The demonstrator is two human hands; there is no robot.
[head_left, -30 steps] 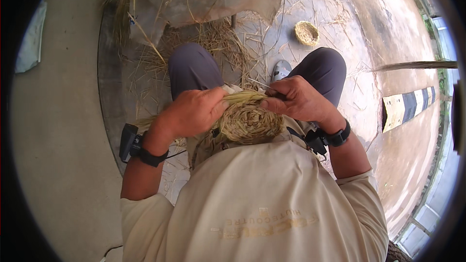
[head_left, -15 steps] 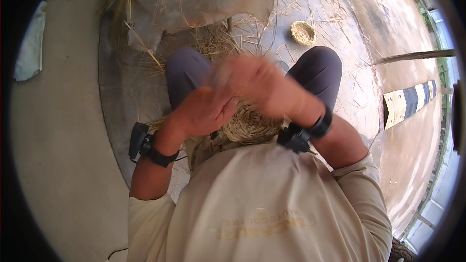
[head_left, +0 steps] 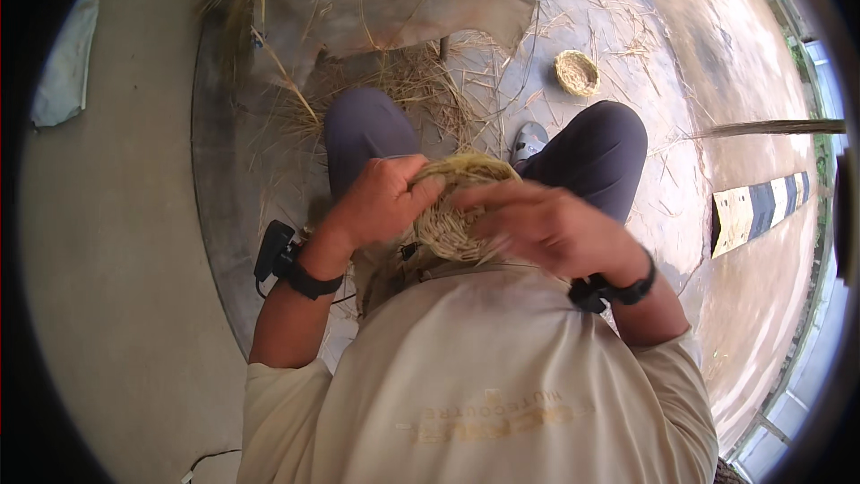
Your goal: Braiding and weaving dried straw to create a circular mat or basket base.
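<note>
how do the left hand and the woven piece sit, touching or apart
Touching: the head view shows the left hand gripping the woven piece at its left edge, thumb lying over the rim.

My right hand [head_left: 551, 224], which pinched the straw basket [head_left: 443, 226] at its far right edge a second ago and then swept across my left hand [head_left: 387, 202], is now back on the right, its fingers loosened and stretched over the weave. The basket's far rim, covered half a second ago, shows again; the basket seems tipped differently, though blur makes me unsure.
</note>
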